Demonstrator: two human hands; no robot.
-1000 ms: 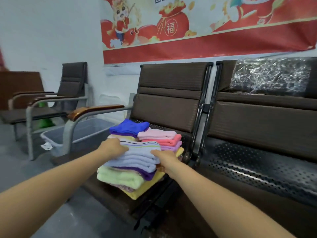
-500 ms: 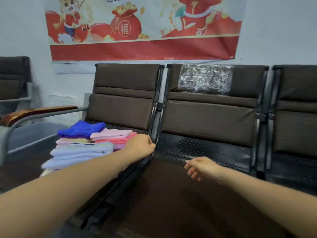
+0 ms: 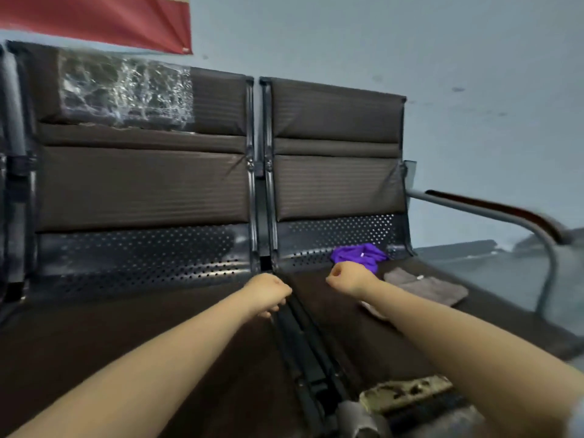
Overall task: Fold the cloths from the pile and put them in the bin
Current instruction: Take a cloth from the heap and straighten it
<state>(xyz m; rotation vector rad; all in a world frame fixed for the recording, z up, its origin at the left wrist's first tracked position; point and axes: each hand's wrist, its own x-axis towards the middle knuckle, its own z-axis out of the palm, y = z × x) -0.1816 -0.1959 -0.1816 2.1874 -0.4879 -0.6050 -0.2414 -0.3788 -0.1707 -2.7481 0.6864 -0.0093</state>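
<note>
Bare skin first: the left hand [image 3: 268, 292] and right hand [image 3: 349, 278] both hang over the bench with fingers curled into loose fists, gripping nothing. At about two o'clock from the right hand, just beyond its knuckles, lies a crumpled purple cloth [image 3: 360, 256] against the perforated back; a grey cloth [image 3: 426, 287] lies flat at three o'clock. No bin shows. The step looks like reaching for the next cloth; the right hand would need to open and pinch the purple one. Room is wide on the middle seat [image 3: 142, 327] at nine o'clock; the armrest [image 3: 505, 210] bounds the right edge.
</note>
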